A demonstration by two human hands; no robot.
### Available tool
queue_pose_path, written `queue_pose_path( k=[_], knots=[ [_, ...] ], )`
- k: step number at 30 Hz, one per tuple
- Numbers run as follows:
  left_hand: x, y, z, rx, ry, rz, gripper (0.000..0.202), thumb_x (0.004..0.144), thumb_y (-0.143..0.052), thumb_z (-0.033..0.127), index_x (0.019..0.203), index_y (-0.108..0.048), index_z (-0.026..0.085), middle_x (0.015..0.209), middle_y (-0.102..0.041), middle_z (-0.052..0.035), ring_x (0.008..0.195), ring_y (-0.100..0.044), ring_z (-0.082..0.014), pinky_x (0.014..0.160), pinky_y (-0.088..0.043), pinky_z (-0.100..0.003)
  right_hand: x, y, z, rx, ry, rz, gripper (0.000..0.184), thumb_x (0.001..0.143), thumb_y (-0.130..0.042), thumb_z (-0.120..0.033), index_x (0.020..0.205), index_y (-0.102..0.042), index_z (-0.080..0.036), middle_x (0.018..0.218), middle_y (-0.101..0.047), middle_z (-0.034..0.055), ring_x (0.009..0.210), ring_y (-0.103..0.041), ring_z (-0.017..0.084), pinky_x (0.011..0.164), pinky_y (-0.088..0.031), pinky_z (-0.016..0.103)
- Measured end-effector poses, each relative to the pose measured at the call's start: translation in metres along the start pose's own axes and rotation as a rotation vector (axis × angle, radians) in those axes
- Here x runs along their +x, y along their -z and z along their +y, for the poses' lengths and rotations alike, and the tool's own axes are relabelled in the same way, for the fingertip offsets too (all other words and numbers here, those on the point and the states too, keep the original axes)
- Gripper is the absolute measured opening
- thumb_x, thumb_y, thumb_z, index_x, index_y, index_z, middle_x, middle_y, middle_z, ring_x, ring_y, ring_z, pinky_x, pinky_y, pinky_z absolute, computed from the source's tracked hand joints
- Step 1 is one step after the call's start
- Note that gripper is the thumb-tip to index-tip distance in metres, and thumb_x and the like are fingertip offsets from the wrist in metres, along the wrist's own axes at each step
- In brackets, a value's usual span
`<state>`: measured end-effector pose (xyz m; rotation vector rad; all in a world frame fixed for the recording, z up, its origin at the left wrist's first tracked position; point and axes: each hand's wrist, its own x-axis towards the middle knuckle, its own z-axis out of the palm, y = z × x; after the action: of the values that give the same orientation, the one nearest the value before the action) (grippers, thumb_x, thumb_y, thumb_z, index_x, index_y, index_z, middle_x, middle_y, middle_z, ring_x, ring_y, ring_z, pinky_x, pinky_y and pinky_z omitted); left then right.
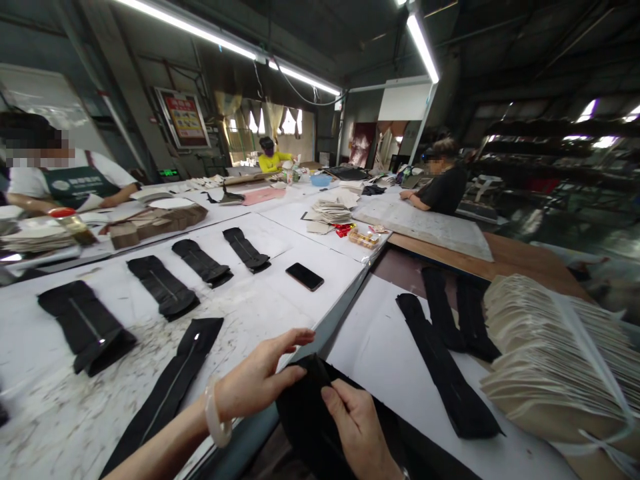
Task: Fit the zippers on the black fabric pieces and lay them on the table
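Close to me, a black fabric piece (305, 413) hangs over the table's front edge. My right hand (357, 427) is closed on it, thumb on top. Beside it, my left hand (265, 373), with a pale bangle at the wrist, has its fingers stretched out and apart. Its thumb tip meets the fabric's upper edge. Left of that arm lies a long black strip with a zipper (170, 387). Several short black zippered pieces, among them one at the left (83, 320), lie in a row on the white table (265, 307).
A phone (305, 276) lies ahead. On the right are black strips (445, 367) and a tied stack of beige pieces (555, 360). Farther off are a clear plastic box (364, 238) and paper stacks (330, 212). Co-workers sit left (75, 173), right (437, 183) and at the back.
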<state>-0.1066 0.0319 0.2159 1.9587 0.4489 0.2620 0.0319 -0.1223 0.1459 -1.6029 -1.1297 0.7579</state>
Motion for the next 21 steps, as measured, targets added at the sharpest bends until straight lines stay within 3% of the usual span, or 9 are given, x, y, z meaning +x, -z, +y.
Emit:
queue_pose_path(
  k=[2, 5, 7, 9, 11, 13, 16, 18, 21],
  knots=[
    [-0.003, -0.002, -0.008, -0.151, 0.104, -0.006, 0.049, 0.081, -0.067, 0.03, 0.127, -0.053, 0.022, 0.115, -0.068, -0.0072, 0.108, -0.06, -0.0244, 0.093, -0.045, -0.037, -0.001, 0.003, 0.0, 0.004, -0.01, 0.001, 0.047, 0.097, -0.039, -0.052, 0.062, -0.038, -0.02, 0.059, -0.035, -0.005, 0.057, -0.033, 0.01, 0.052, -0.026, 0.025],
    [-0.003, -0.011, -0.018, -0.503, 0.245, -0.022, 0.042, 0.072, -0.078, 0.042, 0.103, -0.064, 0.015, 0.087, -0.067, -0.0025, 0.078, -0.061, -0.0175, 0.073, -0.045, -0.029, -0.001, 0.006, 0.001, 0.045, -0.027, -0.021, 0.048, 0.095, -0.042, -0.053, 0.061, -0.04, -0.019, 0.058, -0.036, -0.0042, 0.057, -0.034, 0.011, 0.051, -0.028, 0.025],
    [-0.002, -0.017, -0.021, -0.678, 0.283, 0.005, 0.041, 0.064, -0.085, 0.041, 0.088, -0.065, 0.013, 0.077, -0.065, -0.0001, 0.068, -0.058, -0.0129, 0.067, -0.042, -0.025, -0.001, 0.005, 0.001, 0.075, -0.037, -0.027, 0.048, 0.095, -0.044, -0.053, 0.062, -0.047, -0.018, 0.058, -0.042, -0.0029, 0.057, -0.039, 0.012, 0.051, -0.032, 0.024],
    [-0.001, -0.023, -0.021, -0.766, 0.297, 0.006, 0.042, 0.059, -0.089, 0.038, 0.083, -0.066, 0.013, 0.073, -0.065, 0.0006, 0.062, -0.056, -0.0107, 0.063, -0.04, -0.022, -0.002, 0.003, 0.002, 0.096, -0.025, -0.01, 0.043, 0.094, -0.047, -0.051, 0.071, -0.058, -0.016, 0.062, -0.053, -0.0001, 0.059, -0.048, 0.014, 0.053, -0.039, 0.024],
    [-0.002, -0.026, -0.02, -0.795, 0.297, -0.015, 0.041, 0.058, -0.09, 0.036, 0.081, -0.067, 0.013, 0.071, -0.066, -0.0001, 0.06, -0.055, -0.0102, 0.06, -0.038, -0.021, -0.002, 0.001, 0.005, 0.072, 0.054, 0.071, 0.03, 0.095, -0.051, -0.042, 0.09, -0.065, -0.016, 0.073, -0.064, 0.0035, 0.064, -0.058, 0.016, 0.058, -0.047, 0.024],
    [-0.003, -0.027, -0.018, -0.8, 0.302, -0.013, 0.039, 0.058, -0.09, 0.036, 0.079, -0.067, 0.012, 0.07, -0.066, -0.0007, 0.059, -0.055, -0.0102, 0.058, -0.038, -0.021, -0.001, 0.002, 0.007, -0.048, 0.285, 0.224, 0.022, 0.094, -0.056, -0.029, 0.112, -0.062, -0.018, 0.086, -0.069, 0.0063, 0.07, -0.064, 0.017, 0.064, -0.053, 0.025],
    [-0.005, -0.029, -0.014, -0.803, 0.321, 0.018, 0.039, 0.057, -0.091, 0.035, 0.079, -0.068, 0.012, 0.07, -0.067, -0.0009, 0.059, -0.054, -0.0098, 0.058, -0.038, -0.021, 0.003, 0.01, 0.004, -0.365, 0.803, 0.422, 0.038, 0.089, -0.059, -0.009, 0.125, -0.058, -0.02, 0.092, -0.069, 0.0084, 0.081, -0.066, 0.018, 0.071, -0.056, 0.03],
    [-0.005, -0.031, -0.012, -0.796, 0.334, 0.034, 0.04, 0.054, -0.092, 0.034, 0.077, -0.068, 0.011, 0.069, -0.066, -0.0006, 0.059, -0.054, -0.0095, 0.059, -0.037, -0.021, 0.008, 0.019, -0.004, -0.582, 1.059, 0.426, 0.037, 0.086, -0.059, -0.003, 0.12, -0.062, -0.018, 0.09, -0.069, 0.0092, 0.086, -0.065, 0.02, 0.074, -0.056, 0.035],
    [-0.003, -0.033, -0.008, -0.783, 0.35, 0.038, 0.04, 0.052, -0.092, 0.034, 0.072, -0.066, 0.011, 0.063, -0.062, 0.0012, 0.055, -0.049, -0.0085, 0.056, -0.034, -0.021, 0.013, 0.032, -0.018, -0.824, 1.227, 0.361, 0.023, 0.088, -0.058, -0.007, 0.109, -0.068, -0.013, 0.089, -0.07, 0.01, 0.091, -0.064, 0.022, 0.078, -0.054, 0.041]
  ],
)
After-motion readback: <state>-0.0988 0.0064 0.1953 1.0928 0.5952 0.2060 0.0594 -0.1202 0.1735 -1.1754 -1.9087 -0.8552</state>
